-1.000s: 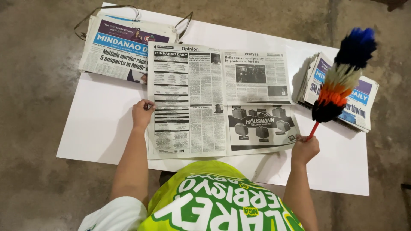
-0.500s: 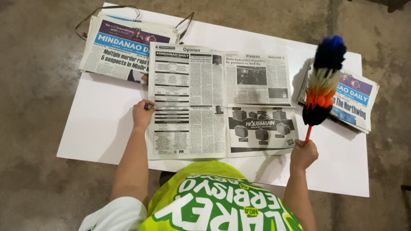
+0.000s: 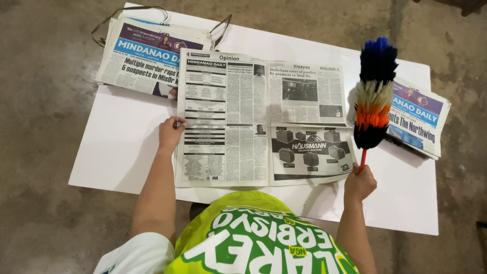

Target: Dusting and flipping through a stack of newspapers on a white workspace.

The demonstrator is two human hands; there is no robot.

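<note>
Left hand (image 3: 171,133) presses flat on the open newspaper (image 3: 261,119) at 9 o'clock; right hand (image 3: 360,182) grips a feather duster (image 3: 374,96) upright at 3 o'clock on the counter (image 3: 127,152).

The right hand (image 3: 359,182) closes around the thin red handle of the multicoloured feather duster (image 3: 374,96), hiding the handle's lower end. The duster's feathers cover part of the folded newspaper stack at the right (image 3: 418,119). The open newspaper spread (image 3: 261,119) overlaps the near right corner of the far left newspaper pile (image 3: 152,56). The person's green printed shirt (image 3: 258,238) hides the white table's (image 3: 116,152) near middle edge and runs off the bottom edge. The body print is too small to tell.
</note>
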